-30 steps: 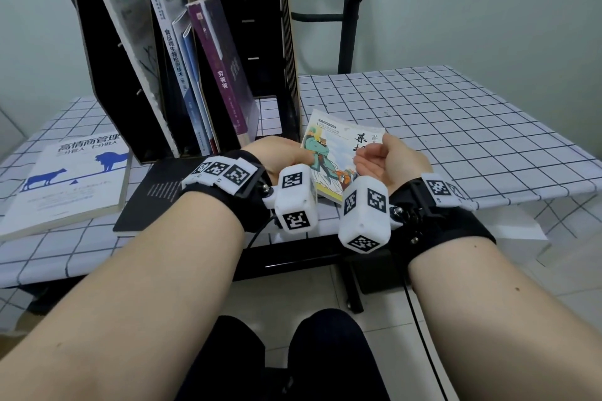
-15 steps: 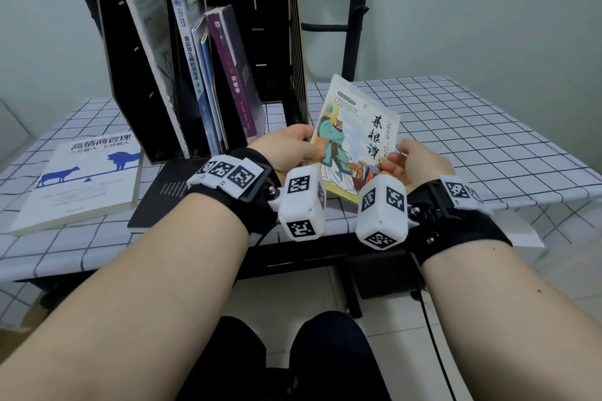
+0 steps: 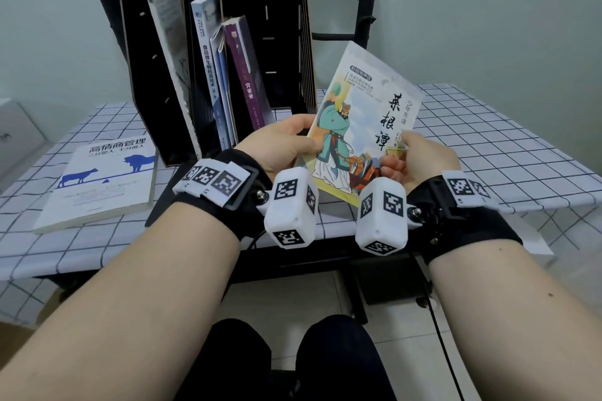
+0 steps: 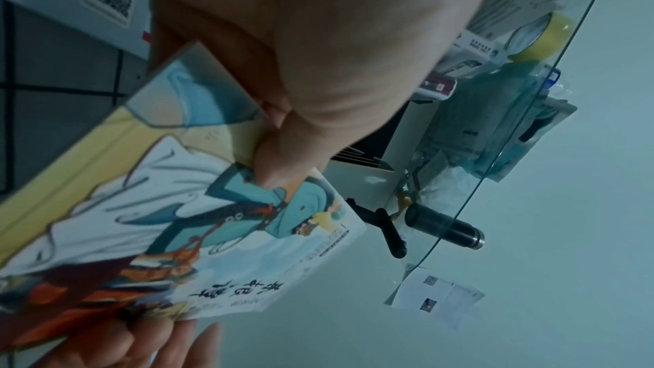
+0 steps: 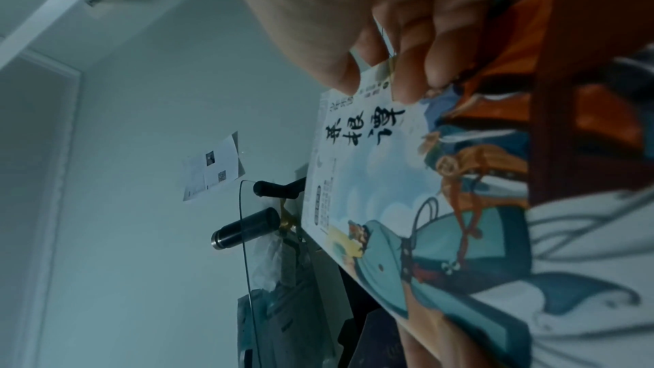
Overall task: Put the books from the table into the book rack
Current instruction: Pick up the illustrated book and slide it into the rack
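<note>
A thin illustrated book (image 3: 361, 127) with a robed figure and black brush lettering is held up off the table, tilted toward me. My left hand (image 3: 286, 143) grips its left edge, thumb on the cover (image 4: 276, 175). My right hand (image 3: 420, 159) pinches its lower right edge, fingertips (image 5: 407, 88) on the cover (image 5: 389, 192). The black book rack (image 3: 270, 39) stands just behind, with several books (image 3: 228, 75) leaning in its left slots; its right slot shows no book. A white book with blue animals (image 3: 101, 179) lies flat at the left.
The table (image 3: 505, 156) has a white cloth with a black grid. A black flat item (image 3: 156, 208) lies under my left wrist by the rack's foot. A black ladder-like frame (image 3: 365, 3) stands behind the rack against the pale wall.
Both hands have lifted the illustrated book from lying flat on the table and tipped it up, higher and more upright than half a second ago.
</note>
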